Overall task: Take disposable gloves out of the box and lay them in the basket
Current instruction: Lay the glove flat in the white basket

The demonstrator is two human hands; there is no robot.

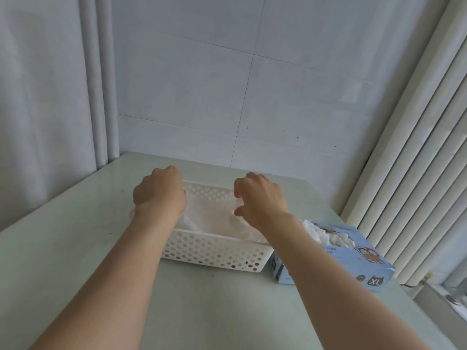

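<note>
Writing noted: "XL" is printed in white on a dark badge on the near side face of the pale blue glove box (pixel 336 258). A cartoon picture is seen on the box top, and the small print beside it is too blurred to be read. The box is set on the pale green table (pixel 75 248), just right of the white perforated basket (pixel 214 253), with their near corners almost touching. A crumpled wad of white gloves (pixel 326 236) is seen sticking out of the box's top opening. Both bare forearms are extended from the near edge over the table, with the hands held over the basket and their backs to the camera. The left hand (pixel 159 193) is curled into a fist above the basket's left end. Its fingertips are hidden, but the film of a translucent glove (pixel 212 215) is drawn up into it. The right hand (pixel 262 198) is held over the right end, its fingers bent and narrow, and the glove's other edge is pinched between thumb and fingers. The glove is thus held stretched between the hands, sagging into the basket. White blinds (pixel 417 147) are recorded at right, a curtain (pixel 38 97) at left and a tiled wall (pixel 202 84) at the far side.
</note>
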